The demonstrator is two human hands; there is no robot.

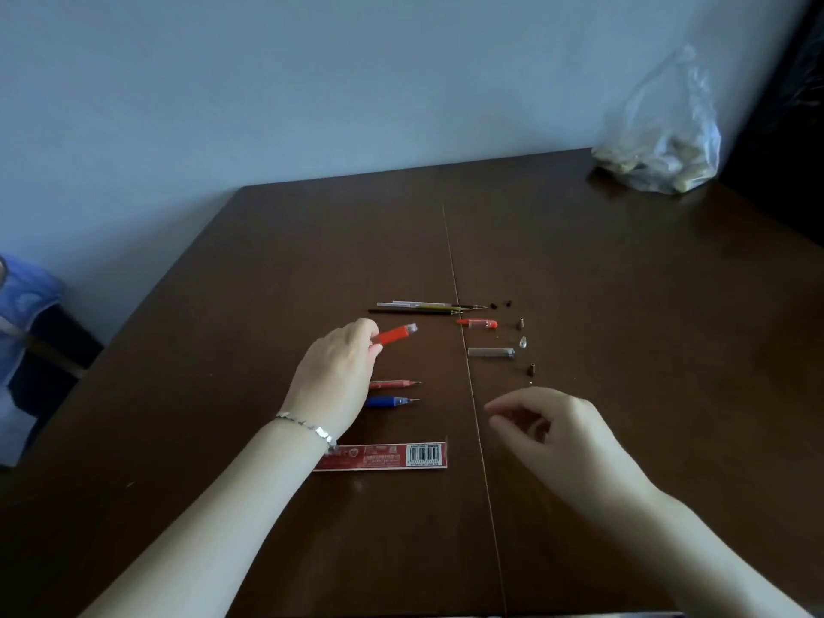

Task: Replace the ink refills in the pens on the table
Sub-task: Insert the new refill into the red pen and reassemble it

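My left hand [332, 376] grips a red pen barrel [397, 335] just above the dark wooden table [624, 305], its open end pointing right. Under that hand lie a red pen [394, 384] and a blue pen [390, 401], tips to the right. Several thin refills [423, 306] lie in a row farther back. A red pen cap [478, 323], a clear cap [490, 352] and small loose pen tips [522, 342] lie to the right. My right hand [562, 432] hovers empty, fingers loosely curled and apart, near the tips.
A red refill package [388, 457] lies flat near my left wrist. A clear plastic bag [664, 140] with pale contents sits at the far right corner against the wall. A blue object [22, 332] stands beyond the table's left edge.
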